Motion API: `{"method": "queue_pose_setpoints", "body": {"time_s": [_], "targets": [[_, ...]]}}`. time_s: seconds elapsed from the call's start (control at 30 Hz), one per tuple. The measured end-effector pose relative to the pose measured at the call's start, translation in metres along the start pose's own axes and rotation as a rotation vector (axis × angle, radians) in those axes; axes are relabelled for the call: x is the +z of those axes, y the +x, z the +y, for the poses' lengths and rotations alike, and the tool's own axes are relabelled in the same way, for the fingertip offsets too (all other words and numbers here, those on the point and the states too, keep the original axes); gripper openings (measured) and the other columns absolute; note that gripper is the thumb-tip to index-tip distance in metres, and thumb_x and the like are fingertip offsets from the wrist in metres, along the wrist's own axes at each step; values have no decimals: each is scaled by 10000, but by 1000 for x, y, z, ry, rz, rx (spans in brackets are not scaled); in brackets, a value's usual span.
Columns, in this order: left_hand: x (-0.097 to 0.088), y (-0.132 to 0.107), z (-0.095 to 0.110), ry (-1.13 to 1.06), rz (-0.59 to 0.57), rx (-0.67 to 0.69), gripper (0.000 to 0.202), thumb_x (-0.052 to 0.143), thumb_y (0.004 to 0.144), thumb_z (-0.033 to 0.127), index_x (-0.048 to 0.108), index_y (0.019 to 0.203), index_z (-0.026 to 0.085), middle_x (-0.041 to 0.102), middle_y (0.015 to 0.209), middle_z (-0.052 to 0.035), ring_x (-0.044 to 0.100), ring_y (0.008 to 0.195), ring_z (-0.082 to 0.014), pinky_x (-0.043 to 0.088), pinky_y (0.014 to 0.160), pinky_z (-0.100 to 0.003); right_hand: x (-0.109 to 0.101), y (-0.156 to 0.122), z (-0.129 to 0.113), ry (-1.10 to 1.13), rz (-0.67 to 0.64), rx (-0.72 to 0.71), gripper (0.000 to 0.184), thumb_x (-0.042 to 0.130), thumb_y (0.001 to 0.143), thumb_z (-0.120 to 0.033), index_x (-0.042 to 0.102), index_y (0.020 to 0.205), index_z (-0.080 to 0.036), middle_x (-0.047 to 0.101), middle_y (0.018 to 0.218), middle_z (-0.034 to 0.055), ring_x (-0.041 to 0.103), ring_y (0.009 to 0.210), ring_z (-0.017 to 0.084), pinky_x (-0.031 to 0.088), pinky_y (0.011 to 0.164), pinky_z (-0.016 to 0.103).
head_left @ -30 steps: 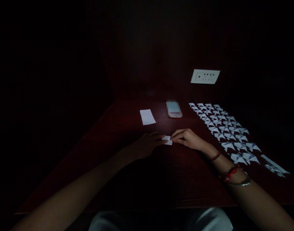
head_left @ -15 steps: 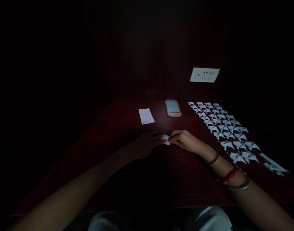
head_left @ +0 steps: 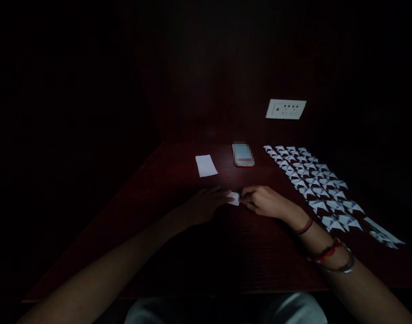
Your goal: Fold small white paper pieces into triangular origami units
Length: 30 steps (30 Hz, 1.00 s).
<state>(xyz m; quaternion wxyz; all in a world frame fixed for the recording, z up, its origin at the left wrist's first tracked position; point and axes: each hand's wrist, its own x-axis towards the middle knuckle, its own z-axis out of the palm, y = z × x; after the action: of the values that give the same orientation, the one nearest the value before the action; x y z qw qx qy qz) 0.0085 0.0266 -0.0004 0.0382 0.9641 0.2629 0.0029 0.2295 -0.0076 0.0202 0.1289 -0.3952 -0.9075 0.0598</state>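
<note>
A small folded piece of white paper (head_left: 235, 199) lies on the dark red table in front of me. My left hand (head_left: 206, 204) is stretched out flat, its fingertips resting on the paper's left part. At the paper's right edge, the fingers of my right hand (head_left: 265, 201) are closed in a pinch on it; the fingertips are partly hidden. Beyond my hands lies a stack of white paper sheets (head_left: 206, 166). On the right, rows of small folded white paper figures (head_left: 316, 180) cover the table.
A phone (head_left: 243, 155) with a blurred screen lies near the back of the table (head_left: 141, 189). A wall socket (head_left: 286, 109) is above it. Beside the lowest figures rest a white strip (head_left: 383, 229) and a small crumpled-looking pile (head_left: 383, 239). The surroundings are very dark.
My right hand has shifted slightly right along the paper's edge. My left hand stays flat on the paper. The whole view has moved a little.
</note>
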Motion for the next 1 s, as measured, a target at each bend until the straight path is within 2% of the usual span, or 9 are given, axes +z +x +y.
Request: {"method": "queue_pose_setpoints", "body": {"time_s": [0.2, 0.37, 0.47, 0.63, 0.8, 1.0], "targets": [[0, -1, -7, 62, 26, -14, 633, 398, 688, 29, 267, 1214, 357, 183, 1339, 48, 122, 1211, -274, 230, 873, -484, -2, -1, 7, -15, 53, 18, 228, 436, 759, -154, 609, 905, -185, 570, 862, 39, 534, 780, 128, 410, 717, 241], [0, 0, -3, 124, 123, 38, 478, 401, 750, 74, 378, 1165, 309, 379, 1224, -14, 300, 1126, -217, 211, 895, -413, 5, 3, 13, 48, 108, 19, 282, 429, 784, -194, 539, 1044, -184, 546, 940, 58, 518, 841, 144, 420, 742, 268], [3, 0, -1, 129, 139, 78, 474, 387, 761, 74, 356, 1183, 289, 385, 1223, -24, 315, 1116, -201, 216, 892, -393, 10, 6, 17, 97, 140, 2, 305, 443, 783, -199, 510, 1080, -176, 538, 965, 66, 507, 869, 147, 418, 756, 272], [7, 0, -4, 129, 138, 126, 577, 381, 721, 21, 283, 1221, 291, 297, 1293, 2, 242, 1168, -211, 208, 901, -400, 12, 8, 19, 194, 101, -62, 229, 406, 811, -210, 570, 966, -170, 564, 841, 46, 523, 775, 120, 422, 707, 238], [5, 1, -8, 127, 89, 119, 609, 384, 720, 37, 228, 1243, 306, 280, 1303, 21, 194, 1194, -223, 213, 899, -431, 15, 11, 20, 198, 145, -42, 212, 372, 827, -201, 576, 829, -140, 562, 792, 43, 513, 738, 110, 405, 694, 225], [5, 4, -10, 115, 52, 132, 682, 396, 677, 9, 207, 1243, 341, 252, 1314, 55, 142, 1211, -231, 244, 889, -423, 22, 17, 24, 157, 173, 2, 193, 373, 825, -214, 545, 790, -134, 544, 755, 44, 501, 700, 111, 397, 664, 224]]}}
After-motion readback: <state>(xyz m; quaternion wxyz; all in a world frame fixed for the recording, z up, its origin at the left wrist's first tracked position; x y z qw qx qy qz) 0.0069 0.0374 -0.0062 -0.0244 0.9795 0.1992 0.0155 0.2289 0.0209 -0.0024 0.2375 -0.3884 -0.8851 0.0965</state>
